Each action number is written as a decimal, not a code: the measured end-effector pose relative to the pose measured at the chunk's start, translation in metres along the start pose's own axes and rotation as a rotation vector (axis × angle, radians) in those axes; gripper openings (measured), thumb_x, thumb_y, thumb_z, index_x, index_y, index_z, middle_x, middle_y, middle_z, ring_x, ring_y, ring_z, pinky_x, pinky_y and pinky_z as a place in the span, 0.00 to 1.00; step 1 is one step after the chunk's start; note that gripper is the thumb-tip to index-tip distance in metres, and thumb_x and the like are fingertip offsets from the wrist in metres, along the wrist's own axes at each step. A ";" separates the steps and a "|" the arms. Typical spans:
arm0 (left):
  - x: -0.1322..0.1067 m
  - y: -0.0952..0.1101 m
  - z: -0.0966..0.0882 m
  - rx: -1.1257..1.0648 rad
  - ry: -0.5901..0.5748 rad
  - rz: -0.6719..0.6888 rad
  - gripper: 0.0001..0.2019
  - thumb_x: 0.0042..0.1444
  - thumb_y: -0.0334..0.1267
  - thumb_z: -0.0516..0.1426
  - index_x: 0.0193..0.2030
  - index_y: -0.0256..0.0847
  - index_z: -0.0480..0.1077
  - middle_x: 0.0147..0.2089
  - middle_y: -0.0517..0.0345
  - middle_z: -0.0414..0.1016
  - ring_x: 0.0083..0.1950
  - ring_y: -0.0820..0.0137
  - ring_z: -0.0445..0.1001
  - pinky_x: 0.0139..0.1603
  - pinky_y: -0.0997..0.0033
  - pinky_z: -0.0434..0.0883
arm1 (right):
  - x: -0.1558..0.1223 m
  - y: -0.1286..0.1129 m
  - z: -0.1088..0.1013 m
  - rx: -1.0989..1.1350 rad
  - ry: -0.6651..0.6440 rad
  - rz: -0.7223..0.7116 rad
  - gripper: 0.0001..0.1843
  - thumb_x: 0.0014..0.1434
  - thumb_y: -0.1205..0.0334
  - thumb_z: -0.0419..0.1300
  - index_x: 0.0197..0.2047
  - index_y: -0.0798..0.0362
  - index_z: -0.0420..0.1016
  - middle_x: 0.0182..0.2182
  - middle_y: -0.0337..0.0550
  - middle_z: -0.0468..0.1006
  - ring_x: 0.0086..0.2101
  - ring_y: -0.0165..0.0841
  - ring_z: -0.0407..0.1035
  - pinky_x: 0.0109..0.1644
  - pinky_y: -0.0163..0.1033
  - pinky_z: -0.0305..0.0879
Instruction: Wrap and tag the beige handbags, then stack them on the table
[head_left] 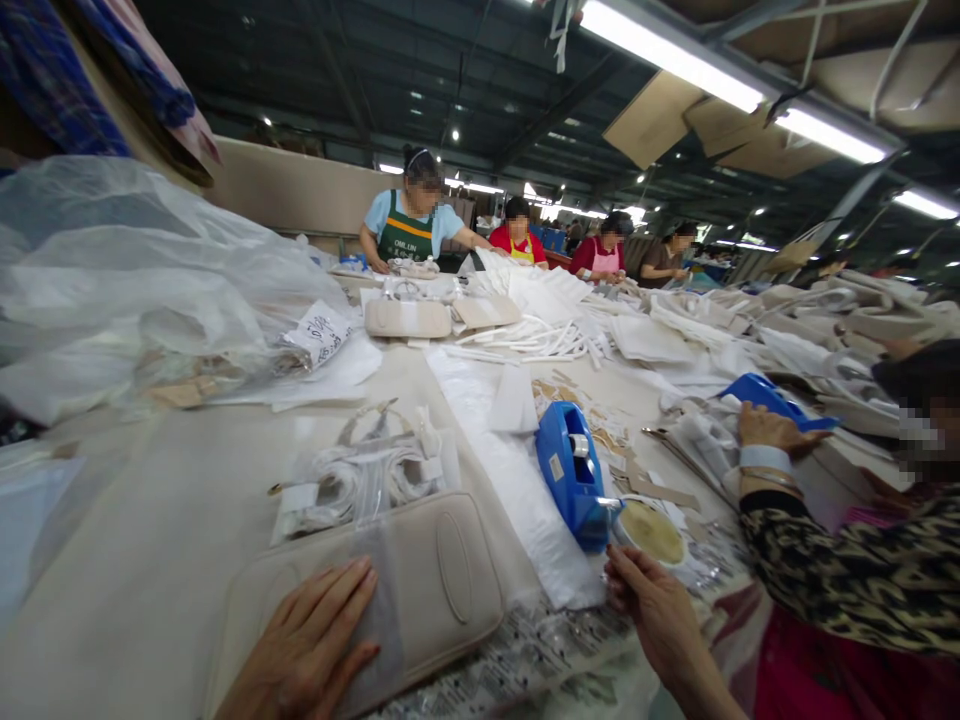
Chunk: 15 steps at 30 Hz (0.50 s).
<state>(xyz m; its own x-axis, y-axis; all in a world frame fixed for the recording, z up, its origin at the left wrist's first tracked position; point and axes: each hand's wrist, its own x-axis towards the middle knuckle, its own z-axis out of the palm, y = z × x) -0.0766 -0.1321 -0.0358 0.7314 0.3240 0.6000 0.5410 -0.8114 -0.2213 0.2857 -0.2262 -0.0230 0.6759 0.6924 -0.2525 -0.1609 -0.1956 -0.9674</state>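
Observation:
A beige handbag (427, 580) lies flat before me, a translucent band wrapped around its middle. My left hand (315, 630) rests on the bag with its fingers stretched out. Behind the bag's upper edge, wrapped straps (367, 480) are bundled in white material. To the right stands a blue tape dispenser (574, 470) with a shiny bit of clear tape (611, 504) at its front end. Just below that end, my right hand (652, 600) pinches with thumb and finger. The tape between the fingertips is too fine to see clearly.
A long stack of clear plastic film (510, 480) runs beside the bag. A round tub (652, 530) sits behind my right hand. At right, a co-worker's hand (776, 435) is beside another blue dispenser (780, 400). Plastic sheeting (150, 270) piles up at left; several workers stand beyond.

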 end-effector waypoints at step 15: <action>0.009 0.016 -0.010 -0.136 -0.053 -0.164 0.15 0.62 0.37 0.50 0.52 0.30 0.66 0.50 0.44 0.72 0.54 0.59 0.68 0.55 0.57 0.68 | -0.039 -0.067 0.023 -1.093 -0.869 -0.795 0.13 0.61 0.55 0.51 0.28 0.49 0.70 0.25 0.38 0.74 0.25 0.30 0.69 0.28 0.32 0.62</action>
<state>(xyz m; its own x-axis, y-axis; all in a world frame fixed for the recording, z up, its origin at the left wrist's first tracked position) -0.0654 -0.1476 -0.0260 0.6612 0.4791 0.5773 0.5959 -0.8029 -0.0161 0.2535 -0.2242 0.0510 -0.3213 0.9467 -0.0207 0.8383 0.2742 -0.4712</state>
